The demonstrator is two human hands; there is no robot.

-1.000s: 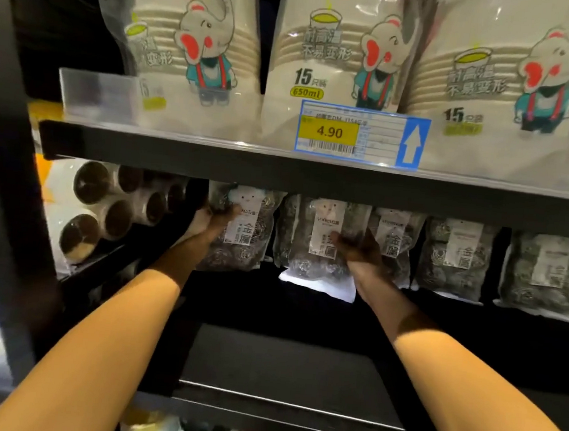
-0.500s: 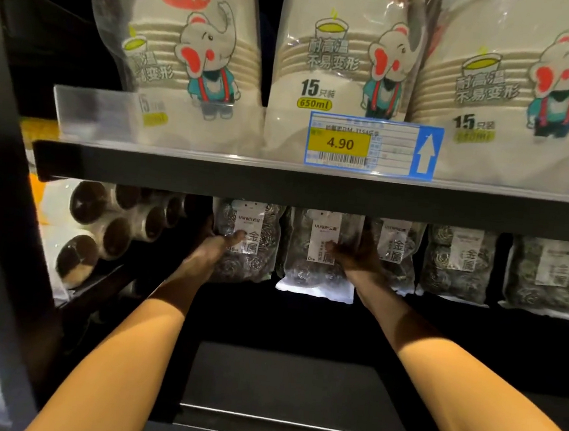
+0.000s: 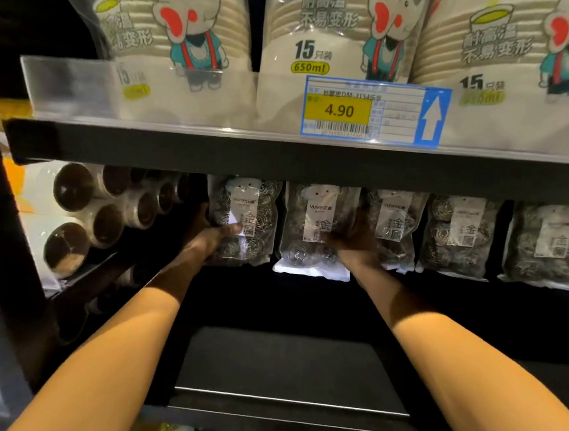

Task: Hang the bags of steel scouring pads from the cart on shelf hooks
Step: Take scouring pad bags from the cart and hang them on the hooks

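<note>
Both your arms reach under the dark shelf (image 3: 281, 160). Your left hand (image 3: 210, 239) grips the leftmost bag of scouring pads (image 3: 245, 212) at its left edge, with the thumb across the front near the label and the fingers behind. Your right hand (image 3: 353, 242) holds the second bag (image 3: 313, 228) by its right side; shadow hides the fingers, so I can't tell how tight the hold is. Both bags hang upright just below the shelf front, which hides their tops. Three more bags (image 3: 458, 234) hang in a row to the right, the nearest touching your right hand. Rolls with dark ends (image 3: 105, 199) are stacked to the left. On the shelf above stand packs of paper cups (image 3: 330, 30), with a yellow 4.90 price tag (image 3: 371, 111) in front.
</note>
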